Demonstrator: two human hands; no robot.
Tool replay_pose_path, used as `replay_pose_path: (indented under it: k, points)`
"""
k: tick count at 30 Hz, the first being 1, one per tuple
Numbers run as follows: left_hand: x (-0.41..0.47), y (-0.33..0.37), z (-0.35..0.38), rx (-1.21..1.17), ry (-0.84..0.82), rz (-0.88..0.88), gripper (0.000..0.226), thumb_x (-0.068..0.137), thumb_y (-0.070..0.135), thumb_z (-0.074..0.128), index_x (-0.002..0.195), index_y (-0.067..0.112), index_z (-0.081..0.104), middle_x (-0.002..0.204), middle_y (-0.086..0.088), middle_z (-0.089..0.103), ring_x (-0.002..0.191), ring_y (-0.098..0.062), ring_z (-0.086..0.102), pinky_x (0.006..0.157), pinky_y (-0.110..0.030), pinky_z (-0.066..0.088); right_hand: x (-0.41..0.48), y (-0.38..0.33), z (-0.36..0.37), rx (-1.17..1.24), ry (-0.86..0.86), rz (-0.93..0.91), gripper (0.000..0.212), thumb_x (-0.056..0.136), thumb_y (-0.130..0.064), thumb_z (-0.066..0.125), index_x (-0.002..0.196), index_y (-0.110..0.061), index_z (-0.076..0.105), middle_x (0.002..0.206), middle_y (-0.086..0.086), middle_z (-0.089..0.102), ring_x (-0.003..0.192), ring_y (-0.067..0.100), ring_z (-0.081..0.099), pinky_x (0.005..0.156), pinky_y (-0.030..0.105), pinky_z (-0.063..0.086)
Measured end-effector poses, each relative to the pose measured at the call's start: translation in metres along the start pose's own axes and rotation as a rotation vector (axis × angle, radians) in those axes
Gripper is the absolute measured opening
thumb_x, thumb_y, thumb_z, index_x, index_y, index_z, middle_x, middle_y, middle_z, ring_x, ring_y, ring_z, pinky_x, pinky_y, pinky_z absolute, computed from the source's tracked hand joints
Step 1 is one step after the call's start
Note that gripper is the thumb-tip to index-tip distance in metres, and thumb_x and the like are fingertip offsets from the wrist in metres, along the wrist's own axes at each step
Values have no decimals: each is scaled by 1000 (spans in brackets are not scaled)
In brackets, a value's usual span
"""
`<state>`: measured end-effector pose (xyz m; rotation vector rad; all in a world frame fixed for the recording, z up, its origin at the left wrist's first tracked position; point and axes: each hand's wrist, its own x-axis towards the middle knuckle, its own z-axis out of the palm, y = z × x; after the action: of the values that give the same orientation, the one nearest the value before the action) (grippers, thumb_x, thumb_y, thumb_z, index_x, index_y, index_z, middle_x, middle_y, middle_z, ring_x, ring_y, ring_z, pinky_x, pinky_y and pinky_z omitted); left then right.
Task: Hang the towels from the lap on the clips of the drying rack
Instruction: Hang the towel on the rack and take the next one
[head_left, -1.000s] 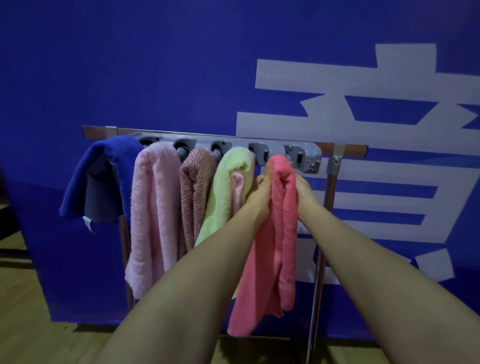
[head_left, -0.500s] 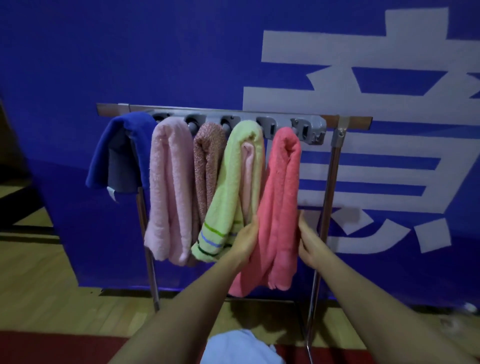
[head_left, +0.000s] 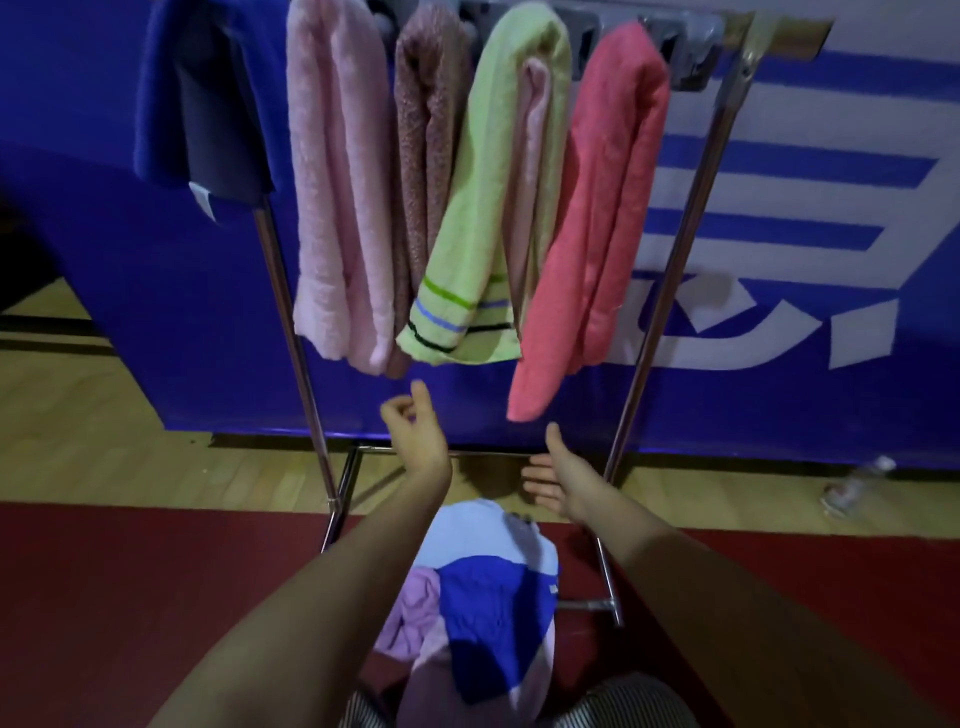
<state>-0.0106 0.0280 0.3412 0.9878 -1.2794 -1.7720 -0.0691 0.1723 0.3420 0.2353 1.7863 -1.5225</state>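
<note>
Several towels hang from the grey clip bar of the drying rack: a dark blue one, a pale pink one, a brownish pink one, a light green striped one and a coral one. On my lap lies a pile with a light blue towel, a royal blue towel and a lilac towel. My left hand hangs below the hung towels, fingers loosely curled, holding nothing. My right hand is spread and empty below the coral towel.
The rack's chrome posts and foot bars stand just in front of my knees. A blue banner wall is behind it. A plastic bottle lies on the wooden floor at right. A red mat lies under me.
Both hands let go of the coral towel, which now hangs from its clip, and dropped down toward my lap. The view tilted downward, bringing the lap pile into sight.
</note>
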Motion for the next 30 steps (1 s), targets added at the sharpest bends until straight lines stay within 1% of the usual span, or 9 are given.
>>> replay_pose_path:
  k: [3, 7, 10, 13, 16, 19, 21, 27, 30]
  points:
    - [8, 40, 25, -116, 108, 35, 40, 87, 46, 58, 105, 13, 43, 100, -10, 50, 87, -23, 50, 77, -36, 41, -3, -27, 28, 24, -75, -120, 64, 93, -57, 36, 129, -6, 49, 119, 11, 60, 93, 21, 60, 78, 30, 45]
    - [18, 60, 46, -6, 102, -49, 54, 83, 41, 65, 119, 7, 44, 113, -5, 50, 95, -19, 50, 80, -27, 39, -6, -62, 74, 165, -178, -170, 64, 93, -52, 43, 138, -7, 42, 143, 10, 45, 132, 25, 44, 104, 35, 39]
    - [23, 49, 44, 130, 88, -73, 33, 87, 35, 60, 100, 5, 57, 103, -12, 64, 92, -28, 60, 77, -33, 46, -3, -72, 97, 396, -232, -111, 60, 90, -52, 50, 125, -4, 56, 123, 13, 63, 116, 28, 59, 78, 32, 53]
    - [20, 35, 36, 167, 99, -4, 34, 93, 33, 51, 76, 5, 61, 82, -17, 66, 78, -32, 60, 72, -35, 46, 4, -75, 103, 488, -181, -155, 42, 90, -47, 53, 107, -10, 63, 82, 2, 71, 76, 18, 65, 55, 25, 52]
    - [19, 28, 24, -100, -69, -96, 31, 96, 27, 49, 75, 9, 62, 69, -7, 63, 63, -19, 57, 64, -31, 49, 8, -71, 100, 516, -95, -222, 19, 95, -32, 52, 101, -17, 62, 84, -2, 63, 74, 10, 58, 62, 21, 45]
    - [14, 27, 7, -566, -343, -410, 24, 98, 26, 45, 102, 10, 61, 84, -4, 68, 83, -16, 60, 78, -25, 50, 9, -58, 89, 617, -182, -263, 13, 97, -26, 49, 92, -20, 59, 93, 0, 64, 84, 11, 58, 71, 22, 45]
    - [10, 22, 1, -703, -437, -479, 28, 98, 29, 42, 99, 11, 63, 82, -4, 70, 87, -17, 59, 83, -25, 44, 9, -45, 82, 624, -297, -338, 18, 98, -29, 43, 97, -22, 59, 91, -3, 68, 86, 11, 58, 74, 22, 43]
    - [3, 21, 2, -819, -482, -524, 44, 82, 28, 54, 123, 9, 57, 111, -13, 65, 99, -26, 62, 83, -34, 50, 7, -24, 70, 618, -478, -359, 28, 94, -32, 39, 108, -18, 58, 87, -4, 74, 90, 12, 61, 86, 23, 43]
    - [6, 15, 4, -737, -467, -613, 32, 82, 23, 47, 106, 9, 63, 102, -11, 64, 89, -24, 61, 78, -32, 46, 7, -26, 65, 543, -457, -295, 34, 99, -37, 32, 103, -18, 60, 81, -5, 74, 89, 11, 60, 81, 21, 42]
